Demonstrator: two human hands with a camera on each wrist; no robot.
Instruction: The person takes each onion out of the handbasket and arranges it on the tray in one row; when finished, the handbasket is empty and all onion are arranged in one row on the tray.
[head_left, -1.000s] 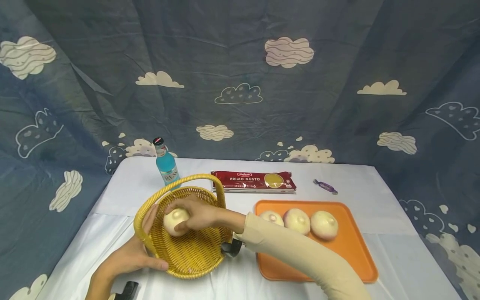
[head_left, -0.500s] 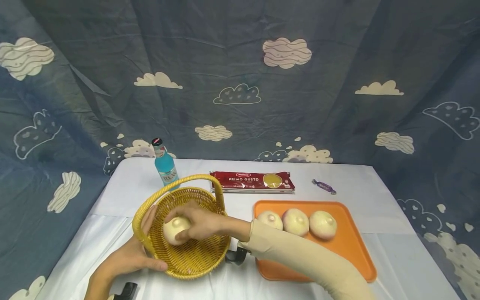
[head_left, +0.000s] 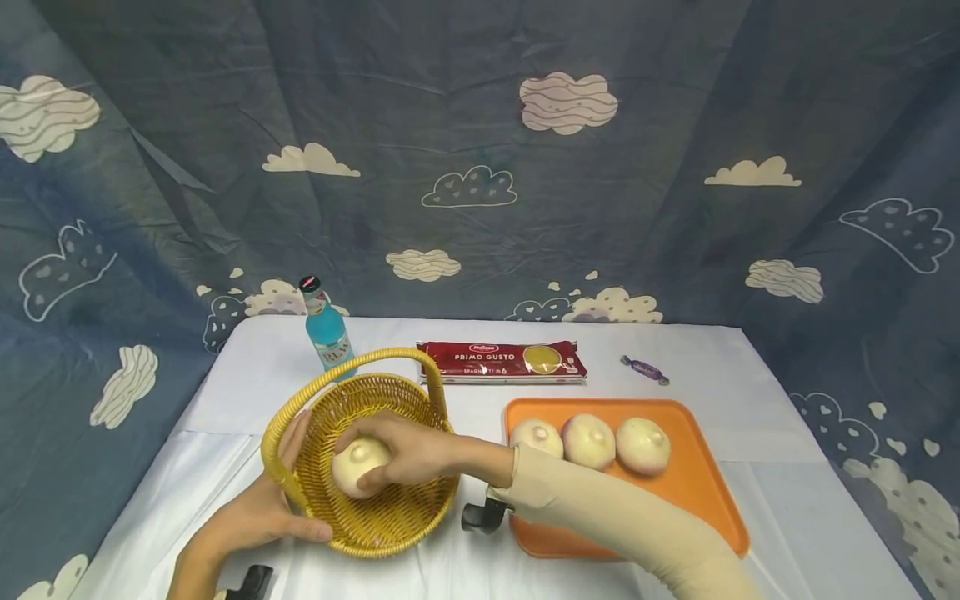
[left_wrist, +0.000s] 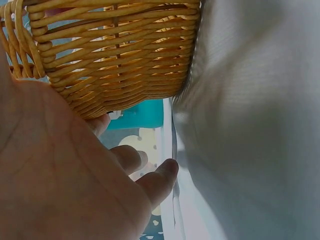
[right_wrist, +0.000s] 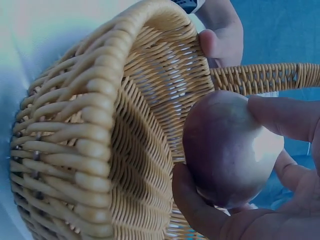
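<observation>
In the head view a yellow wicker basket (head_left: 375,533) with an arched handle stands at the left of the white table. My right hand (head_left: 420,452) reaches in over its right rim and holds a round, pale turnip (head_left: 351,473) with thumb and fingers. The right wrist view shows that turnip (right_wrist: 220,145) purple on one side, inside the basket's mouth. My left hand (head_left: 251,517) rests against the basket's left outer wall, thumb at the front rim. Close by in the left wrist view, its fingers (left_wrist: 162,180) are extended, two standing off the wicker wall (left_wrist: 120,60).
On the right lies an orange tray (head_left: 705,508) with three more turnips (head_left: 589,442) along its back half. Behind stand or lie a blue bottle (head_left: 327,333), a red spaghetti pack (head_left: 498,363) and a purple wrapped candy (head_left: 645,369). A cloud-print cloth (head_left: 480,233) hangs behind the table.
My right hand has carried the turnip a little nearer to me and slightly right within the basket. The left hand and basket stay nearly in place; the head view has shifted slightly.
</observation>
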